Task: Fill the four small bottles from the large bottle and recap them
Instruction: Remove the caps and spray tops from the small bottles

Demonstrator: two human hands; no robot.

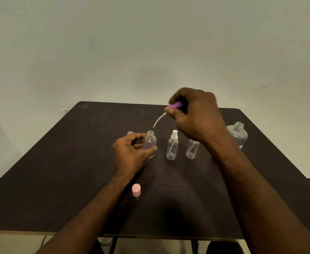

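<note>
The open small bottle (150, 143) stands upright near the middle of the dark worktop (59, 171), uncapped, its neck bare. The left hand (132, 153) grips it from its nine o'clock side, fingers (139, 137) curled round the back and the thumb laid across the front low on the body. Above it, toward one o'clock, the right hand (196, 114) pinches a purple spray cap (174, 106) between thumb and curled fingers; the cap's white dip tube (158, 121) hangs down at a slant, its tip just above the bottle's mouth and not yet inside.

At three o'clock of that bottle stands a second small bottle (172, 147) with a white spray top fitted. Just beyond it at three o'clock stands a third small bottle (192, 149), its top partly hidden by the right wrist. At nine o'clock, behind the left hand, the bare neck of a fourth small bottle (130, 133) shows.

The large bottle (238, 134) stands uncapped farther off at three o'clock, near the worktop's right edge. A pink cap (136, 190) stands alone at six o'clock, well apart from the bottles, beside the left forearm.
</note>
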